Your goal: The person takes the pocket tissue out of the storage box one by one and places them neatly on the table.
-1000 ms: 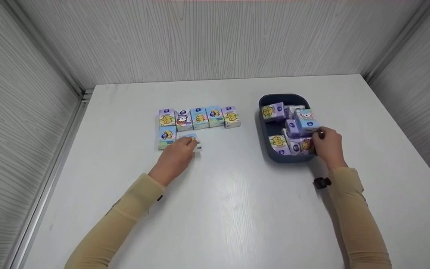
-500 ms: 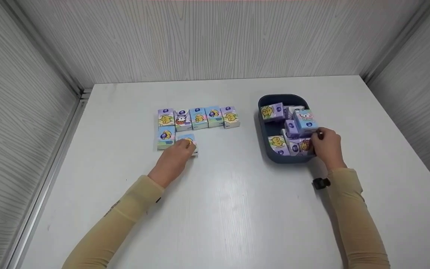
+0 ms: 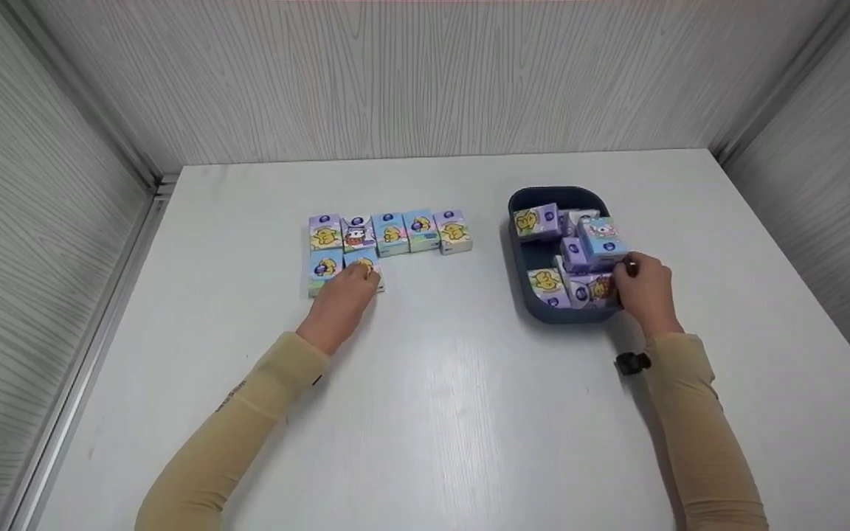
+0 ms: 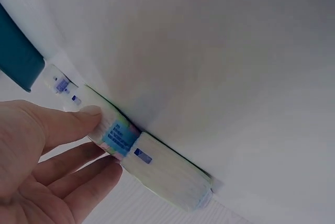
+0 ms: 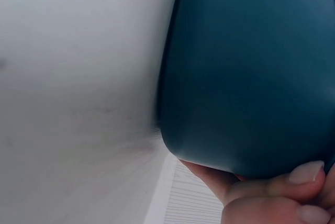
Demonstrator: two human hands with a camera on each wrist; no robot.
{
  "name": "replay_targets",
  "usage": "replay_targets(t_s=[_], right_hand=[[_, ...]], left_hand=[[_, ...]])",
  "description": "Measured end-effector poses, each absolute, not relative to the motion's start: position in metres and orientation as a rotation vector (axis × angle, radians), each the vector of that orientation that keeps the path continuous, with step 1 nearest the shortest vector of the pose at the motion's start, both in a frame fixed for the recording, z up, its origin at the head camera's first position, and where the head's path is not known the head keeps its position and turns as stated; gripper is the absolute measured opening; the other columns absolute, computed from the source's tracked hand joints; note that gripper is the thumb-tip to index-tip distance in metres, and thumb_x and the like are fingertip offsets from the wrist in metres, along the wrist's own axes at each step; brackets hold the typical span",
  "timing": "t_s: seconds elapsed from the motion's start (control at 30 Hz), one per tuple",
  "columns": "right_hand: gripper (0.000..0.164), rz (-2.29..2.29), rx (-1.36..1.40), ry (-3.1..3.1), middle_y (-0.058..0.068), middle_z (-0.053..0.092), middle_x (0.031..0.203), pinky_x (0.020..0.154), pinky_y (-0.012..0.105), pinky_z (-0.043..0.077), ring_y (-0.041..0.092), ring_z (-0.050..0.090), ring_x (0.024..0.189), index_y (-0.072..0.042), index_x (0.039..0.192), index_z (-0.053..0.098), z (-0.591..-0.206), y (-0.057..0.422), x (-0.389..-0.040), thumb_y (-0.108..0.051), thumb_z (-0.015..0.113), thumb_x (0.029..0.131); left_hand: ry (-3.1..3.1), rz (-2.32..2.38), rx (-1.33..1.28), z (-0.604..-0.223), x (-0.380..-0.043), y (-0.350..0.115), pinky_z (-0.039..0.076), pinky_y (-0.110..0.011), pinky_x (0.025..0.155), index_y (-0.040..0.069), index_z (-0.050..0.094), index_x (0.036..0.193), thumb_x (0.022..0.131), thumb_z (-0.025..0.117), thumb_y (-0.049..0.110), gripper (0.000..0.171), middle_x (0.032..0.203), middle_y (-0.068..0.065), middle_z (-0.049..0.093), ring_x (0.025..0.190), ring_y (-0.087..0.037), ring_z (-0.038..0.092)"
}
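My left hand point(image 3: 340, 308) pinches a blue pocket tissue pack point(image 3: 361, 257) between thumb and fingers at the second row of packs. In the left wrist view the held tissue pack point(image 4: 119, 137) lies end to end with a neighbouring pack point(image 4: 167, 174). Left of it in the head view is another blue pack point(image 3: 325, 267), and behind them a row of several packs point(image 3: 392, 232) lies side by side. On the right, my right hand point(image 3: 648, 291) grips the rim of a dark blue bin point(image 3: 576, 316); its fingers point(image 5: 272, 190) curl at the bin's edge in the right wrist view.
Several purple, white and blue packs point(image 3: 538, 223) lie jumbled inside the bin, with one blue pack point(image 3: 602, 237) on top near my right hand. The white table point(image 3: 440, 413) meets grey wood-grain panels point(image 3: 425, 81) at the back and sides.
My left hand has shifted the tissue pack slightly left and back, until it sits beside the other blue pack in the second row. The right hand and bin have kept their place.
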State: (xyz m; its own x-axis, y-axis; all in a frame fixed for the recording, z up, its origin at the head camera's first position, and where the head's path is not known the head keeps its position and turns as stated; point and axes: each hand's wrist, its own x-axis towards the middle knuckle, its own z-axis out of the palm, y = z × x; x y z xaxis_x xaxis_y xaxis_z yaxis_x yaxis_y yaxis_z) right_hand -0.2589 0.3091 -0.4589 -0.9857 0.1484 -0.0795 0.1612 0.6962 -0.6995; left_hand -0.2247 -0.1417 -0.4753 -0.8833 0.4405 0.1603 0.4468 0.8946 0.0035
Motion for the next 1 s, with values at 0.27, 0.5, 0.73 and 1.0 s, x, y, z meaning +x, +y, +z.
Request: replay_targets(t_s=[0.27,0.5,0.73,1.0], right_hand=[[0.048,-1.206,0.252,2.88,0.023,0.056,0.12,0.076,0.036,0.05,0.028,0.055,0.096,0.005,0.14,0.041,-0.456,0.31,-0.258,-0.022,0.04,0.101],[0.039,-1.131,0.165,3.047,0.023,0.063,0.099,0.06,0.03,0.046,0.027,0.056,0.08,0.008,0.125,0.056,-0.459,0.313,-0.261,-0.017,0.041,0.098],[0.043,-1.134,0.198,2.974,0.023,0.06,0.106,0.067,0.034,0.048,0.027,0.055,0.086,0.008,0.131,0.05,-0.457,0.313,-0.26,-0.019,0.039,0.099],[0.044,-1.191,0.224,2.908,0.023,0.058,0.117,0.075,0.037,0.049,0.028,0.055,0.095,0.006,0.135,0.047,-0.46,0.309,-0.261,-0.019,0.04,0.1]], left_hand=[[-2.955,-0.07,-0.649,-0.471,-0.23,-0.141,0.046,-0.041,0.095,-0.004,0.055,0.123,0.088,0.065,-0.002,0.036,0.121,-0.022,0.057,0.116,-0.034,0.055],[-3.015,-0.032,-0.631,-0.465,-0.234,-0.133,0.044,-0.043,0.098,-0.004,0.057,0.122,0.088,0.064,-0.004,0.035,0.12,-0.023,0.057,0.118,-0.035,0.053],[-3.043,-0.109,-0.635,-0.446,-0.242,-0.101,0.043,-0.044,0.099,-0.003,0.061,0.118,0.094,0.058,0.001,0.025,0.119,-0.021,0.059,0.114,-0.034,0.053],[-2.948,-0.294,-0.738,-0.422,-0.26,-0.029,0.042,-0.037,0.1,0.003,0.057,0.127,0.094,0.062,0.02,0.037,0.125,-0.013,0.057,0.118,-0.027,0.052]])
